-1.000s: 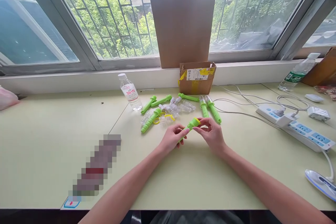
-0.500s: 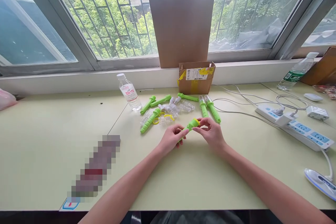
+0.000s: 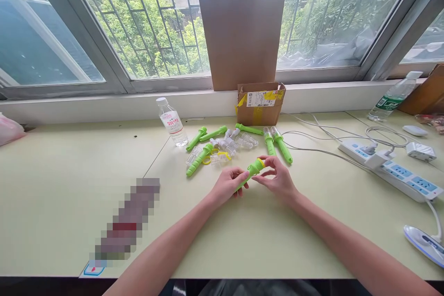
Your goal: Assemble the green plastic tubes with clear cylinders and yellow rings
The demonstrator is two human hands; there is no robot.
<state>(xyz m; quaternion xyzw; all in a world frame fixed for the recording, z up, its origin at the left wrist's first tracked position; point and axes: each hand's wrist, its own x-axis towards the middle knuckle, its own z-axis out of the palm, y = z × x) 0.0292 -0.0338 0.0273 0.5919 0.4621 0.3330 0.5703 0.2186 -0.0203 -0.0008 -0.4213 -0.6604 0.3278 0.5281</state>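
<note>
Left hand [image 3: 226, 184] grips green tube [image 3: 254, 168]. Right hand [image 3: 279, 179] is at its yellow ring [image 3: 261, 163]; can't tell if it's pinching.

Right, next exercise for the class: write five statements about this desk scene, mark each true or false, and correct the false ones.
1. The left hand holds a green stick. True.
2. The right hand lies flat on the table. False: the right hand is raised, its fingers at the stick's yellow-ringed end.
3. A cardboard box stands beyond the loose green and clear pieces. True.
4. The green-labelled bottle is left of the box. False: the green-labelled bottle is to the right; a red-and-white-labelled one is left.
5. Two green sticks with clear tops lie next to each other. True.
</note>
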